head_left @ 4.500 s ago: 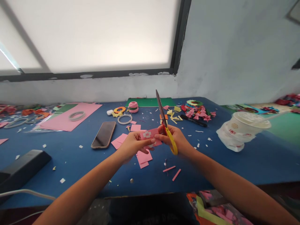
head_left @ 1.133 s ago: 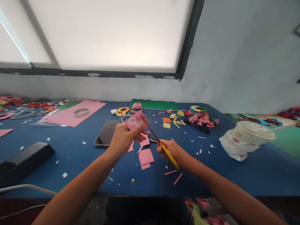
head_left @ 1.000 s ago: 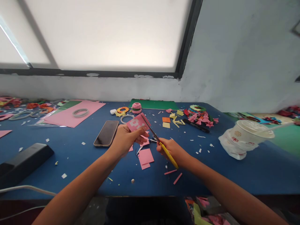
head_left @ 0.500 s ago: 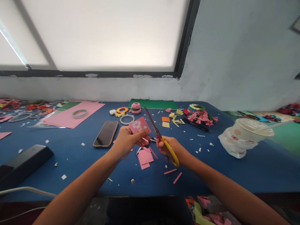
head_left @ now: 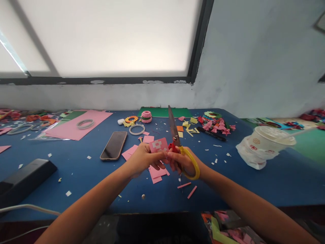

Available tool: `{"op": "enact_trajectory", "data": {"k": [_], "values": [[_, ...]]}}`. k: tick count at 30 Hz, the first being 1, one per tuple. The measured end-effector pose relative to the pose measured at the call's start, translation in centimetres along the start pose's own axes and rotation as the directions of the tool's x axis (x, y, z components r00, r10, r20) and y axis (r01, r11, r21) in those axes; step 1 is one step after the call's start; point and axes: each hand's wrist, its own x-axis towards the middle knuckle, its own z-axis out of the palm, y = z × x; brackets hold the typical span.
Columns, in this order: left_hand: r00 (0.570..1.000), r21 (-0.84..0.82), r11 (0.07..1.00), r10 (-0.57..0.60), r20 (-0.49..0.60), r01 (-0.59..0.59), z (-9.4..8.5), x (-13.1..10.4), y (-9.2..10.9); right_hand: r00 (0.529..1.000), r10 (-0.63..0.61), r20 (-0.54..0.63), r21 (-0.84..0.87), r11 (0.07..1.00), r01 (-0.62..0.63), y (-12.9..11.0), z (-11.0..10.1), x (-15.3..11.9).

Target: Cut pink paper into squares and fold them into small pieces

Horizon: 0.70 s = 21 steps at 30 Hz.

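Observation:
Between the thumb and fingers of my left hand (head_left: 145, 159) is a small pink paper piece (head_left: 158, 145) with whitish square patches on it. My right hand (head_left: 186, 162) grips a pair of scissors (head_left: 173, 123) with yellow and red handles; the blades point up and away and look closed. Its fingertips meet the paper's right edge, close to my left fingertips. Below both hands lie pink paper squares (head_left: 156, 173), partly covered by my left hand. Thin pink strips (head_left: 192, 192) are on the table nearer me.
The blue table (head_left: 86, 183) carries a phone (head_left: 113, 145), tape rolls (head_left: 137, 129), a pink sheet (head_left: 73, 130) and a dark block-shaped object (head_left: 27, 178) on the left. Rightward are folded pink paper pieces (head_left: 219, 125), a black marker (head_left: 211, 134) and a lidded cup (head_left: 266, 144).
My right hand has turned the scissors more upright and brought its fingertips to the paper. My left hand has shifted slightly right and down with the paper.

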Motion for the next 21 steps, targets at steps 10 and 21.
{"op": "enact_trajectory", "data": {"k": [10,21], "values": [[0.996,0.059,0.997,-0.054,0.070,0.050,-0.1,-0.1,0.4,0.997,-0.070,0.014,0.076,0.995,0.069,0.0,-0.6,-0.3],[0.920,0.162,0.975,-0.197,0.338,0.150,-0.9,-0.4,0.6,0.956,0.065,0.286,0.212,0.969,-0.130,-0.8,-1.9,-0.3]]}}
